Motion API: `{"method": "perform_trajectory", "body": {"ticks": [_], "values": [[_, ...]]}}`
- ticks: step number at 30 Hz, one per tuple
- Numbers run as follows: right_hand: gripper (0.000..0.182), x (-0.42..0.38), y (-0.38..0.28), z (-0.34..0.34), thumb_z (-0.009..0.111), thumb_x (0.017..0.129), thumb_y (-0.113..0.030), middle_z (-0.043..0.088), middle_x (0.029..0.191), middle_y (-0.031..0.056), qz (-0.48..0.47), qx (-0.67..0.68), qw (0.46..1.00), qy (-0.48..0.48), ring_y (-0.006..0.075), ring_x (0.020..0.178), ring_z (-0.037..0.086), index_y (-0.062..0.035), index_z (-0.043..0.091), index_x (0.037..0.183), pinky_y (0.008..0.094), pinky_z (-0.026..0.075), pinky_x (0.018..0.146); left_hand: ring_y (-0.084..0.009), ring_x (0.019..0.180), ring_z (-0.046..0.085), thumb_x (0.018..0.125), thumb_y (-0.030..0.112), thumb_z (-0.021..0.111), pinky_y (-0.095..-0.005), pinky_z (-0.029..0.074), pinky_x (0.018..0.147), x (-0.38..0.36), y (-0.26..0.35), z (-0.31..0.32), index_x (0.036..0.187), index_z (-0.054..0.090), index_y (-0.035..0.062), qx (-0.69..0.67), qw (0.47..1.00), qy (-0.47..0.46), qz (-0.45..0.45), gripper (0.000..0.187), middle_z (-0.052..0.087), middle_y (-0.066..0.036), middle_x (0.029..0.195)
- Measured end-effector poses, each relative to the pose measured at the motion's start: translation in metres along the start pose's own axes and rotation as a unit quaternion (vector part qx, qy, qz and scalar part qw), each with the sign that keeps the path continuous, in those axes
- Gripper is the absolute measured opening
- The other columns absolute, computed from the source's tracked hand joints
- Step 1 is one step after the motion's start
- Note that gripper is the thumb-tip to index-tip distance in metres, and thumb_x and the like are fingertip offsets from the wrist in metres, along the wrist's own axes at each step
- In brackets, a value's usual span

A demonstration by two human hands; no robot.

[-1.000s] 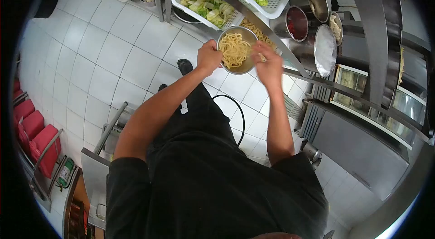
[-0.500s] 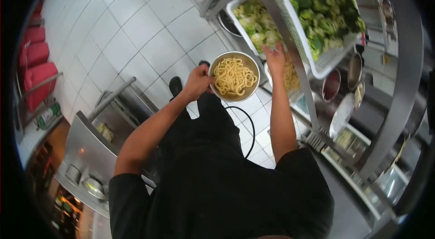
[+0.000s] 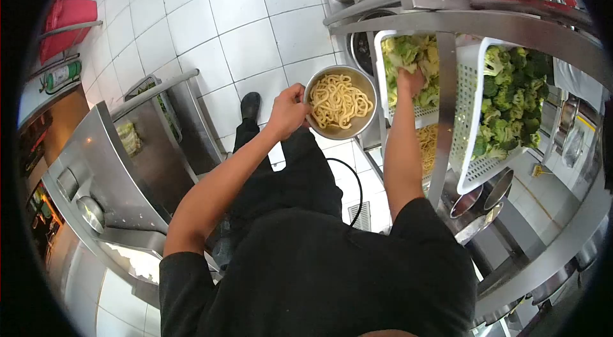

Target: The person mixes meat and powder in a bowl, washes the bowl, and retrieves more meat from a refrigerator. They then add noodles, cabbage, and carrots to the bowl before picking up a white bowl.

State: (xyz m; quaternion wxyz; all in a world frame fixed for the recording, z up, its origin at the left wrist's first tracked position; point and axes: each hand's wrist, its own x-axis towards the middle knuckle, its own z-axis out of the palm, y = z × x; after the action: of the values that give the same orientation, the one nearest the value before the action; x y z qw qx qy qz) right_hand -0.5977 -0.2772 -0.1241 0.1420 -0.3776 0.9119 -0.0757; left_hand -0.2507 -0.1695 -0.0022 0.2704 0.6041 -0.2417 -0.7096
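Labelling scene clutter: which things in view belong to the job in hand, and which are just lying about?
In use: left hand, steel bowl, noodles, right hand, leafy greens.
Likely lying about: broccoli, black hose, red chairs, green cylinder.

Left hand [image 3: 288,110]: raised in front of the legs, thumb and fingers closed in a grip; left elbow bent, forearm angled inward. Right hand [image 3: 410,82]: farther forward, fingers partly hidden; right arm [image 3: 403,152] reaching out nearly straight, forearm bare below the short sleeve.
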Motion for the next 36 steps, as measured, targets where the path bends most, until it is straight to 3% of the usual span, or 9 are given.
{"method": "perform_trajectory", "body": {"ticks": [7,9,12,16,22,24,26,32,36], "values": [[0.056,-0.027,0.016,-0.057,0.061,0.087,-0.039,0.049,0.14,0.017,0.085,0.045,0.994,-0.049,0.0347,0.127,0.047,-0.0079,0.053,0.133,0.0411,0.037,0.104,-0.0197,0.063,0.065,0.074,-0.005,0.063,-0.0325,0.058,0.049,0.033,0.018,0.033,0.075,0.043,0.0029,0.055,0.998,0.026,0.019,0.022,0.058,-0.009,0.072],[0.052,-0.003,0.081,-0.018,0.056,0.092,-0.037,0.046,0.143,0.016,0.041,0.026,0.998,-0.029,0.0358,0.126,0.047,-0.0065,0.052,0.134,0.0401,0.037,0.105,-0.02,0.064,0.065,0.074,-0.005,0.062,-0.033,0.058,0.049,0.034,0.02,0.043,0.075,0.042,0.0028,0.052,0.998,0.035,0.023,0.022,0.059,-0.01,0.073],[0.048,0.001,0.114,-0.003,0.05,0.096,-0.032,0.047,0.143,0.0123,-0.11,-0.272,0.952,0.083,0.0322,0.125,0.049,-0.0037,0.05,0.135,0.0387,0.035,0.105,-0.0204,0.066,0.066,0.073,-0.004,0.062,-0.0335,0.059,0.05,0.047,0.011,0.057,0.075,0.042,0.0023,0.091,0.994,0.059,0.022,0.021,0.059,-0.011,0.075],[0.049,0.017,0.148,0.033,0.045,0.098,-0.03,0.046,0.141,0.0193,-0.183,-0.17,0.952,0.18,0.0349,0.125,0.046,0.0006,0.044,0.137,0.0429,0.036,0.104,-0.0213,0.067,0.067,0.072,-0.004,0.06,-0.0339,0.06,0.051,0.049,0.028,0.062,0.075,0.043,0.0012,0.1,0.994,0.043,0.015,0.018,0.059,-0.012,0.076],[0.044,0.02,0.208,0.044,0.046,0.098,-0.032,0.054,0.134,0.0162,-0.073,-0.247,0.942,0.215,0.0305,0.12,0.052,-0.0012,0.053,0.129,0.0415,0.043,0.096,-0.0217,0.069,0.067,0.072,-0.005,0.057,-0.0341,0.062,0.052,0.054,0.023,0.066,0.074,0.045,-0.0014,0.113,0.993,0.01,0.034,0.012,0.058,-0.013,0.077],[0.036,-0.067,0.091,-0.044,0.052,0.096,-0.024,0.057,0.128,0.0163,0.066,0.233,0.963,0.117,0.0318,0.115,0.054,-0.0005,0.057,0.123,0.042,0.044,0.094,-0.0217,0.069,0.067,0.072,-0.005,0.055,-0.034,0.062,0.052,0.059,0.017,0.073,0.074,0.046,-0.0023,0.113,0.993,0.012,0.043,0.01,0.058,-0.013,0.077],[0.03,-0.133,0.008,-0.101,0.058,0.093,-0.017,0.059,0.123,0.0165,0.093,0.396,0.908,0.097,0.0332,0.109,0.056,0.0002,0.061,0.117,0.0425,0.045,0.092,-0.0213,0.069,0.067,0.072,-0.004,0.054,-0.0338,0.062,0.052,0.06,0.016,0.08,0.074,0.046,-0.0023,0.093,0.995,0.007,0.042,0.009,0.058,-0.013,0.077],[0.025,-0.193,-0.044,-0.089,0.063,0.08,-0.004,0.051,0.121,0.0212,-0.248,0.148,0.945,0.151,0.0416,0.112,0.047,-0.0053,0.066,0.105,0.0479,0.037,0.097,-0.022,0.066,0.066,0.073,-0.008,0.048,-0.0336,0.058,0.046,0.062,0.01,0.09,0.076,0.047,-0.0004,0.068,0.993,-0.05,0.087,0.008,0.056,-0.013,0.076],[0.031,-0.2,-0.058,-0.104,0.061,0.079,-0.016,0.049,0.121,0.0216,-0.255,0.112,0.948,0.154,0.0404,0.117,0.041,-0.005,0.061,0.109,0.0525,0.032,0.099,-0.022,0.066,0.067,0.076,-0.007,0.049,-0.033,0.06,0.05,0.043,0.032,0.079,0.077,0.048,-0.0006,0.122,0.986,-0.088,0.074,0.007,0.056,-0.011,0.077]]}}
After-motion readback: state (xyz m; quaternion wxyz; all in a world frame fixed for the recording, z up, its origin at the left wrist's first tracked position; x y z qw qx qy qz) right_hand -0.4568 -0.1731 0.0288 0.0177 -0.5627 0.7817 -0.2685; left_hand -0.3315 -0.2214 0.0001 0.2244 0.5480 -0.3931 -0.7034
